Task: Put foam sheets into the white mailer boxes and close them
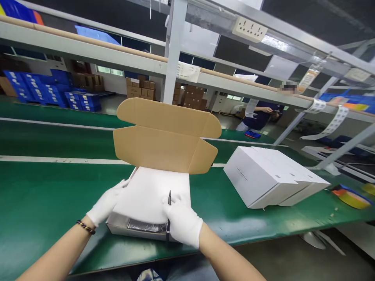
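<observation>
An opened cardboard box (164, 150), white outside and brown inside, stands before me with its lid raised at the back. A white foam-like sheet (149, 191) lies over its opening, the front edge lifted. Beneath that edge shows something in clear, shiny wrap (146, 226). My left hand (108, 201), in a white glove, is closed at the sheet's left edge along the box's side wall; its thumb is hidden. My gloved right hand (183, 220) grips a dark pen (169, 198), tip upward, while its fingers rest at the sheet's right front part.
White closed boxes (272, 175) stand together at the right on the green bench (58, 195). Yellow tape rolls (353, 197) lie farther right. A metal post (172, 50) and shelf rails rise behind the lid. Across the bench stands another person (259, 115).
</observation>
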`<state>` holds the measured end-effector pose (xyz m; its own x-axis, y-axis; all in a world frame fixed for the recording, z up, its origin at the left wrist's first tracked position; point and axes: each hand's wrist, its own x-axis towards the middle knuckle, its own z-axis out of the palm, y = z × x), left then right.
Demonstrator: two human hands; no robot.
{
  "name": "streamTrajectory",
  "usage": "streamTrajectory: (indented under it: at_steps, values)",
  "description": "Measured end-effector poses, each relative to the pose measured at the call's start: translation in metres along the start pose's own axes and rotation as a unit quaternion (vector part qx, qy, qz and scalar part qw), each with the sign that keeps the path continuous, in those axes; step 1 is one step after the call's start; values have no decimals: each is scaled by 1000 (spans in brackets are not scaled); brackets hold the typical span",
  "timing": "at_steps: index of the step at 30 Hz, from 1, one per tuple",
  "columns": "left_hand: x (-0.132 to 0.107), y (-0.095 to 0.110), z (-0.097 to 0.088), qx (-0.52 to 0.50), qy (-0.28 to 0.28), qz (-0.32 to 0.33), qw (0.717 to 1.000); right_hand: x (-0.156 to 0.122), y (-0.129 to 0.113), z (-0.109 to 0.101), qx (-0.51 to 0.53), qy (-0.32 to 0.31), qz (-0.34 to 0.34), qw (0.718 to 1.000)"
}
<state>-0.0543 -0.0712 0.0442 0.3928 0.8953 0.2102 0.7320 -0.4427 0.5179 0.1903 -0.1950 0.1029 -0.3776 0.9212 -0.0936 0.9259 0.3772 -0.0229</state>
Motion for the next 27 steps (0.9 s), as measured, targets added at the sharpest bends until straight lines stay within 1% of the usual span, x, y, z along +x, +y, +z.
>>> streamTrajectory:
  at_steps: [2,3,4,5,6,7,8,9,11,12,13,15,18,20,22,23,24,25,26,27]
  values:
    - [0,-7,-16,-48,37,-41,997,6,1,2,8,-3,-11,1000]
    - [2,-5,-22,-49,45,-51,996,8,3,3,14,6,-20,1000]
    - [5,-1,-25,-41,35,-48,997,10,5,3,24,17,-32,999]
    - [9,5,-26,-18,3,-32,999,11,8,4,42,29,-43,998]
    - [14,13,-25,21,-44,-8,999,13,13,5,67,42,-45,996]
    - [18,20,-21,68,-95,20,993,14,18,6,93,61,-31,993]
    - [22,26,-15,110,-132,44,984,15,25,8,116,84,0,990]
    - [24,31,-9,136,-149,62,978,15,32,11,134,107,44,984]
    - [23,35,3,143,-137,87,976,15,47,17,163,141,128,968]
    - [20,36,7,137,-126,96,978,15,53,20,177,149,151,961]
    - [15,36,11,133,-121,101,978,16,59,23,193,150,157,957]
    - [5,39,15,140,-128,96,977,18,66,26,215,155,141,954]
    - [-3,48,19,159,-143,73,974,25,68,26,194,171,98,961]
    - [2,55,21,172,-144,59,973,31,66,29,176,168,98,965]
    - [15,57,20,179,-155,53,970,35,64,35,176,167,116,963]
    - [23,57,16,171,-150,54,972,36,64,37,185,179,126,958]
    - [33,54,9,156,-126,51,978,36,67,37,199,206,135,949]
    - [43,51,-1,131,-79,44,987,37,73,34,218,254,143,931]
    - [53,47,-15,97,-4,29,995,38,82,27,243,319,155,903]
    - [64,43,-30,52,85,6,995,39,95,15,276,400,172,857]
